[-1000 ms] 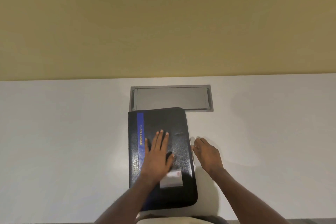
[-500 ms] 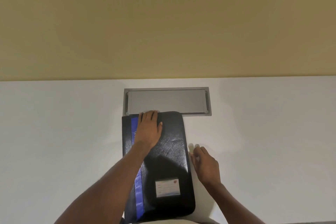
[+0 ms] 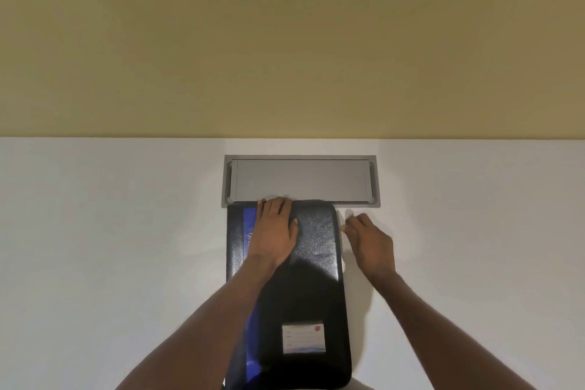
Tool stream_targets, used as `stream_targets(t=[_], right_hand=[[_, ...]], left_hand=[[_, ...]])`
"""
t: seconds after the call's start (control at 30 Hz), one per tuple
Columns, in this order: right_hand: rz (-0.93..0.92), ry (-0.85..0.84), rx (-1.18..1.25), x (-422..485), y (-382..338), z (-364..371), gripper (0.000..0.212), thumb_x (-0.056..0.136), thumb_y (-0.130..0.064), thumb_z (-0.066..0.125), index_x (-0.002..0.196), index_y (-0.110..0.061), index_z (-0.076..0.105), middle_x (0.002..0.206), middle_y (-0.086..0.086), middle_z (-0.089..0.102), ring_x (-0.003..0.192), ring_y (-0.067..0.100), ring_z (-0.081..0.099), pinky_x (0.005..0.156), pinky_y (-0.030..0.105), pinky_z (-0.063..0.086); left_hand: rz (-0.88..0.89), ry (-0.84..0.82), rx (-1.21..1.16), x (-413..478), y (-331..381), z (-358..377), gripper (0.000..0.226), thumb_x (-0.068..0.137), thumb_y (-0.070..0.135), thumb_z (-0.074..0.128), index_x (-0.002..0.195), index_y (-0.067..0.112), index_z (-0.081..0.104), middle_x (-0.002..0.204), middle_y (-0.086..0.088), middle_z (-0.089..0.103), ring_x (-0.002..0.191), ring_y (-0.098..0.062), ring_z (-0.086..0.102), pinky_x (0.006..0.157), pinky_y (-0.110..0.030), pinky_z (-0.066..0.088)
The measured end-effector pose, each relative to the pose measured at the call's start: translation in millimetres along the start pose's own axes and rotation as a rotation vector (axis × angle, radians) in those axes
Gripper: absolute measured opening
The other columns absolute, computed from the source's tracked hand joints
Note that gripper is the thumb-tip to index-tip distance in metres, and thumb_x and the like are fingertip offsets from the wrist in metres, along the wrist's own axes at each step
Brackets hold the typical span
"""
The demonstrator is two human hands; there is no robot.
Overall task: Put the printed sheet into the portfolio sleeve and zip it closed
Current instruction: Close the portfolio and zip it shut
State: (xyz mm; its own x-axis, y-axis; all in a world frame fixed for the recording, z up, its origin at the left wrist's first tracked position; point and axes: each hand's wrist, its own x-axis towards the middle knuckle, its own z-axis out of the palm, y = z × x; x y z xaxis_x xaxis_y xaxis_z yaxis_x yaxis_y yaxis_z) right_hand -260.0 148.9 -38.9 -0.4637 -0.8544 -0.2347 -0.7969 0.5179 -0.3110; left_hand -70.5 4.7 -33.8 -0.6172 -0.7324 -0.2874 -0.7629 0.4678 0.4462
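Observation:
The black portfolio (image 3: 316,250), with a blue stripe on its left and a white label (image 3: 304,337) near me, lies closed on the white desk. My left hand (image 3: 273,231) presses on its far left part, with the fingers curled over the far edge. My right hand (image 3: 368,241) is beside the right edge near the far corner. Its fingertips are pinched together at the zip line, and the zipper pull is hidden between them. No printed sheet is visible.
A grey cable hatch (image 3: 300,180) is set flush into the white desk (image 3: 110,247) just beyond the portfolio's far edge. A yellow wall (image 3: 285,41) rises behind the desk. My forearms cross the near part of the portfolio.
My left hand slid from the portfolio's middle up to its far edge. My right hand travelled away from me along the right edge, from about halfway to near the far corner.

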Motion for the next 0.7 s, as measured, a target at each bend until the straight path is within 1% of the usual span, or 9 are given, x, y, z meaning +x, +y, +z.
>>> stream_targets(t=[0.13,0.2,0.27,0.33,0.4,0.5,0.57,0.7], right_hand=[[-0.151,-0.024,-0.105,43,8,-22,0.011,0.099,-0.029,0.061,0.106,-0.022,0.068,0.104,-0.002,0.065,0.079,0.025,0.069,0.06,0.029,0.046],[-0.259,-0.07,-0.151,62,10,-29,0.008,0.098,-0.027,0.063,0.103,-0.022,0.067,0.101,-0.001,0.064,0.083,0.026,0.068,0.065,0.031,0.046],[-0.364,-0.115,-0.209,81,9,-33,0.009,0.097,-0.027,0.062,0.103,-0.022,0.067,0.105,0.0,0.064,0.092,0.027,0.067,0.075,0.034,0.048],[-0.475,-0.156,-0.268,101,5,-35,0.01,0.097,-0.026,0.062,0.104,-0.023,0.067,0.109,0.002,0.064,0.098,0.027,0.064,0.081,0.037,0.047],[-0.581,-0.181,-0.328,118,-4,-36,0.009,0.096,-0.025,0.064,0.103,-0.023,0.068,0.108,0.003,0.064,0.097,0.028,0.063,0.08,0.037,0.046],[-0.712,-0.238,-0.394,140,-22,-39,0.011,0.089,-0.02,0.072,0.1,-0.022,0.069,0.105,0.003,0.065,0.092,0.027,0.065,0.077,0.034,0.048],[-0.783,-0.288,-0.427,151,-35,-41,0.012,0.087,-0.018,0.073,0.096,-0.023,0.069,0.099,0.003,0.065,0.088,0.027,0.065,0.076,0.033,0.048],[-0.878,-0.348,-0.477,167,-56,-38,0.007,0.09,-0.018,0.07,0.091,-0.022,0.065,0.094,0.001,0.063,0.087,0.025,0.061,0.075,0.034,0.044]], left_hand=[[0.001,-0.006,0.007,3,12,1,0.051,0.105,0.024,0.046,0.153,0.011,0.042,0.149,-0.008,0.048,0.144,-0.027,0.038,0.13,-0.045,0.011],[-0.015,0.007,0.006,5,14,1,0.05,0.104,0.023,0.047,0.152,0.009,0.045,0.146,-0.009,0.05,0.141,-0.028,0.04,0.128,-0.044,0.019],[-0.028,0.02,-0.002,7,15,0,0.047,0.103,0.021,0.048,0.149,0.007,0.049,0.143,-0.009,0.053,0.137,-0.027,0.043,0.122,-0.039,0.03],[-0.036,0.021,-0.007,8,15,-1,0.045,0.101,0.018,0.051,0.144,0.005,0.054,0.139,-0.01,0.056,0.133,-0.028,0.047,0.117,-0.038,0.036],[-0.033,0.024,0.003,9,15,-1,0.043,0.098,0.016,0.056,0.139,0.002,0.06,0.133,-0.012,0.06,0.128,-0.031,0.052,0.113,-0.04,0.041],[-0.017,0.057,0.006,8,14,-1,0.039,0.092,0.012,0.065,0.129,0.0,0.066,0.124,-0.015,0.065,0.119,-0.034,0.059,0.106,-0.043,0.049],[-0.034,0.066,0.008,6,17,-1,0.039,0.091,0.012,0.068,0.128,0.001,0.067,0.123,-0.013,0.066,0.118,-0.032,0.061,0.105,-0.042,0.05],[-0.063,0.074,0.011,5,20,-2,0.04,0.089,0.014,0.071,0.128,0.004,0.069,0.123,-0.01,0.068,0.119,-0.029,0.062,0.107,-0.04,0.05]])
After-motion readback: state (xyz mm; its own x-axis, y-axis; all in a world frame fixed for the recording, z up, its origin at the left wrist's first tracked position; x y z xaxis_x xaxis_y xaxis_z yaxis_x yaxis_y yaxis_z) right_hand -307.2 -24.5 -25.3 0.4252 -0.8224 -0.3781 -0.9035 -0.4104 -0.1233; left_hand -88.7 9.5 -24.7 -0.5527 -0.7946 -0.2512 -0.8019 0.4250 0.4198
